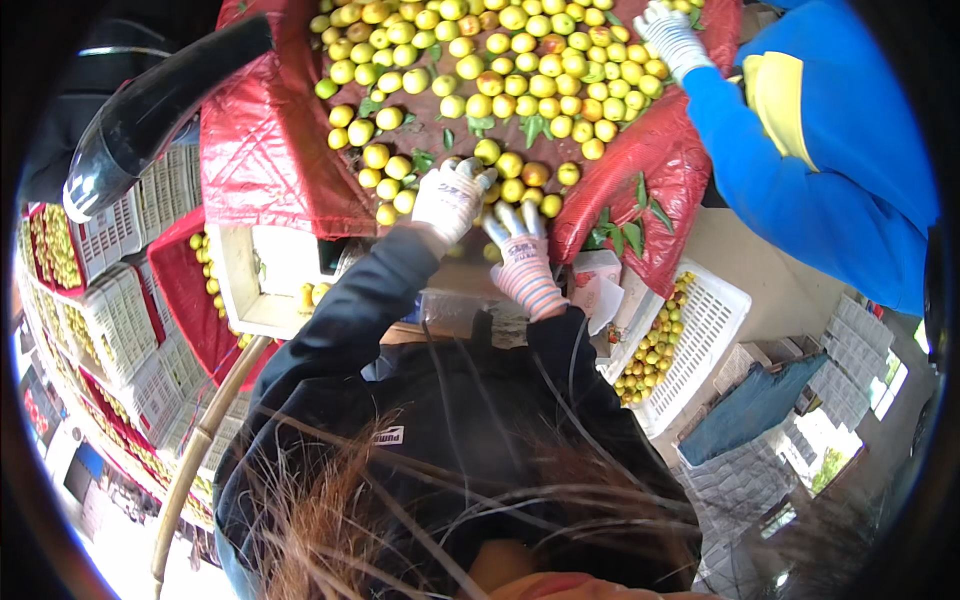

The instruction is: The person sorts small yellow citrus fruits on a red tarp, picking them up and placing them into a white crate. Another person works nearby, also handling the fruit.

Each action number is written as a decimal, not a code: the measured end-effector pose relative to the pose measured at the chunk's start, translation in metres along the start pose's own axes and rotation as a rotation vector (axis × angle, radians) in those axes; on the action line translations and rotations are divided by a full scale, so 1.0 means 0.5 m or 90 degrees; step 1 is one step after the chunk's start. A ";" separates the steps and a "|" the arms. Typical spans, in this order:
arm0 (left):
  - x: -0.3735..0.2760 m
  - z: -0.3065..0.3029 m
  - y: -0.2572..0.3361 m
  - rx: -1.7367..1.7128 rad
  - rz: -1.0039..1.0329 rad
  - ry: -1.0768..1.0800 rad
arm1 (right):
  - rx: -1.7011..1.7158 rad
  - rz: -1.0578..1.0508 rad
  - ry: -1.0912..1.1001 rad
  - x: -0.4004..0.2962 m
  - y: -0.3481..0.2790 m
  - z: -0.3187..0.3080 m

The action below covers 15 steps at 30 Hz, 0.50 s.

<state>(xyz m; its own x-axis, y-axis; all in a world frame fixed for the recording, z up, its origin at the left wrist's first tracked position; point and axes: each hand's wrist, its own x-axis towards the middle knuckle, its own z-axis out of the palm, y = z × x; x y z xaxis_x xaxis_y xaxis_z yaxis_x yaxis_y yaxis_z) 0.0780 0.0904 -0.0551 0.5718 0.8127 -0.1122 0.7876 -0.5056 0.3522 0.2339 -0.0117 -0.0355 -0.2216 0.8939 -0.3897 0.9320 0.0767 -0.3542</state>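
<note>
My left hand (454, 196), in a white knit glove with a grey-coated fingertip area, reaches over the near edge of a heap of small round yellow-green fruits (525, 64). Its fingers curl down among them, and whatever lies under the palm is hidden. Beside it my right hand (523, 255) wears a glove with a striped cuff. Its fingers are extended and apart, the tips against several fruits at the near edge. Some fruits have brown-red patches. They lie with green leaves (535, 127) on a dark red sheet (420, 124).
At right a co-worker's gloved hand (673, 36) and blue sleeve (780, 172) reach the fruits. A white crate (705, 341) holds fruit below. Left are a pale box (262, 319), a bamboo pole (191, 457), a black curved tube (165, 94) and stacked crates (112, 307).
</note>
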 end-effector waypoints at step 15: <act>-0.058 -0.112 -0.162 -0.821 -0.408 -0.013 | -0.009 0.173 0.195 0.245 0.224 -0.187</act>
<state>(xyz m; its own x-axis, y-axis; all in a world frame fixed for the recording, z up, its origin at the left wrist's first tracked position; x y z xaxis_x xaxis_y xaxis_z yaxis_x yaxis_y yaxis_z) -0.0151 0.1240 -0.0283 0.2167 0.7858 -0.5792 0.1586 0.5571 0.8152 0.3380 0.1479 -0.0435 0.1271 0.9724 -0.1957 0.9494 -0.1763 -0.2599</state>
